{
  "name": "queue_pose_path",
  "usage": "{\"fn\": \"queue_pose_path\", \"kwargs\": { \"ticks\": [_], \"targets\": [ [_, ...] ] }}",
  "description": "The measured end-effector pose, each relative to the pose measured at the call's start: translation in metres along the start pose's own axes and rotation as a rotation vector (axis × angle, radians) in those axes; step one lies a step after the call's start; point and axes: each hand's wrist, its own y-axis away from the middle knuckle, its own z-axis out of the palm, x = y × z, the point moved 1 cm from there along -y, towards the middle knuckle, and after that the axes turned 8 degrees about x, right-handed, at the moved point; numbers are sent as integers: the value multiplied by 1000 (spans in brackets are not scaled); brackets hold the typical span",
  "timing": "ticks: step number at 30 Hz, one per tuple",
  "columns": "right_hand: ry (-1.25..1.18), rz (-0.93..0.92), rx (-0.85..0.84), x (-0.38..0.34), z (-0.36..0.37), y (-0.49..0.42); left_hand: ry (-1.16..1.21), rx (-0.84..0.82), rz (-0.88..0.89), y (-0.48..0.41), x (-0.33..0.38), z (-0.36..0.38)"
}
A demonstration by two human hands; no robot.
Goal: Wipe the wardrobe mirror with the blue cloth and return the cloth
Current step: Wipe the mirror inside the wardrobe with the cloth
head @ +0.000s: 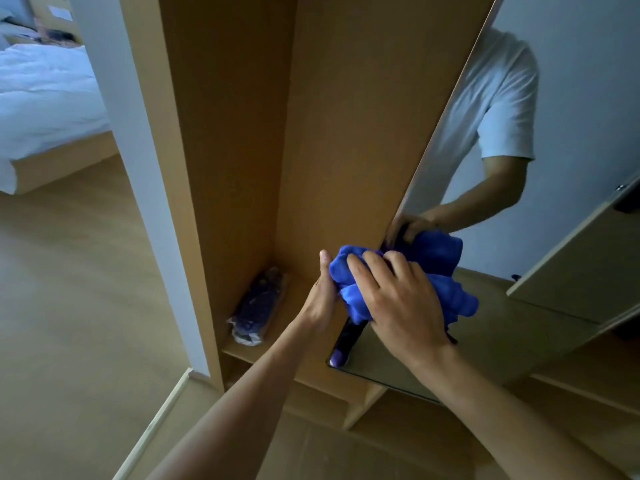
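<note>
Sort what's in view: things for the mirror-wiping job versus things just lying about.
Job: crumpled blue cloth, glass wardrobe mirror, left hand and right hand gripping the cloth.
Lying about: dark plastic-wrapped packet on the wooden wardrobe shelf, white-sheeted bed.

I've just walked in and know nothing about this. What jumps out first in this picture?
The bright blue cloth at the centre, bunched between the left hand and the right hand at the left edge of the mirror. That mirror fills the right side, reflecting a white-shirted person. A dark wrapped bundle lies on the shelf lower left.
</note>
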Motion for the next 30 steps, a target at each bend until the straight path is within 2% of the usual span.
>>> {"fn": "queue_pose_path", "kwargs": {
  "ticks": [6,11,14,18,23,30],
  "targets": [
    [-45,25,-5,-4,5,0,12,-138,-28,-13,-3,-9],
    [-41,86,189,7,-22,-21,-94,-281,-10,-19,-7,-18],
    [-8,102,248,9,-32,-27,-156,-277,-33,-24,-14,-22],
    [35,90,197,-1,-16,-14,-142,-287,-40,-23,-16,-23],
    [46,108,185,-18,28,15,-139,-212,-56,-24,-11,-24],
    [-27,91,67,-44,80,55,-261,-292,-114,-33,-6,-27]
  ]
}}
